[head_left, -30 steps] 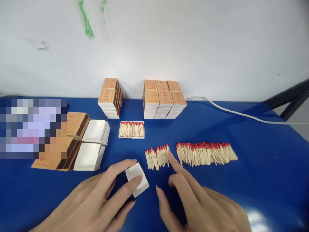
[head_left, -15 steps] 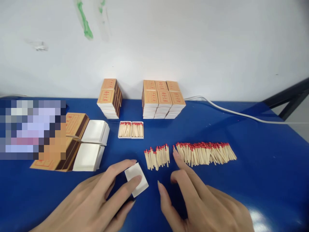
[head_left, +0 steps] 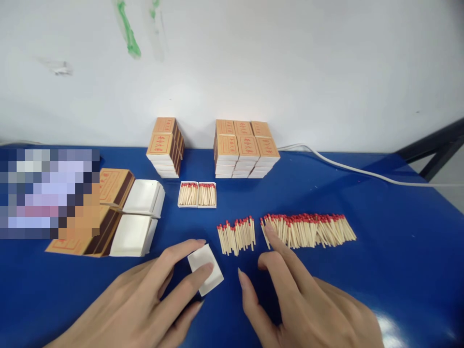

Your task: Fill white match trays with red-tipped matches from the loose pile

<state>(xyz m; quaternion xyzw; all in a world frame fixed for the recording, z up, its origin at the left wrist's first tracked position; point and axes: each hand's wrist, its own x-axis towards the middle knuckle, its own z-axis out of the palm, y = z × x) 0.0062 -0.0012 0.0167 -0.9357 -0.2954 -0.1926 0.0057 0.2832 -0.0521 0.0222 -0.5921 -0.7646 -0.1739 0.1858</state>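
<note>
My left hand (head_left: 155, 295) has its fingers around a small white matchbox tray (head_left: 203, 261), one fingertip inside it. My right hand (head_left: 297, 290) is open, fingers apart, its index fingertip at the left end of a long row of red-headed matches (head_left: 308, 232). Between the hands, just beyond them, lies a smaller group of matches (head_left: 235, 237), separated from the long row by a narrow gap. Two white trays filled with matches, a left one (head_left: 188, 195) and a right one (head_left: 207, 195), sit side by side farther back.
Stacked matchboxes stand against the wall in a narrow pile (head_left: 165, 150) and a wider pile (head_left: 246, 150). At left are white trays (head_left: 132, 234) beside flat orange-brown matchbox sleeves (head_left: 112, 186). A pixelated patch covers the far left. A white cable (head_left: 355, 169) runs along the back right.
My right index fingertip has shifted slightly right and nearer to me, onto the leftmost matches of the long row. My left hand and the tray stay in place.
</note>
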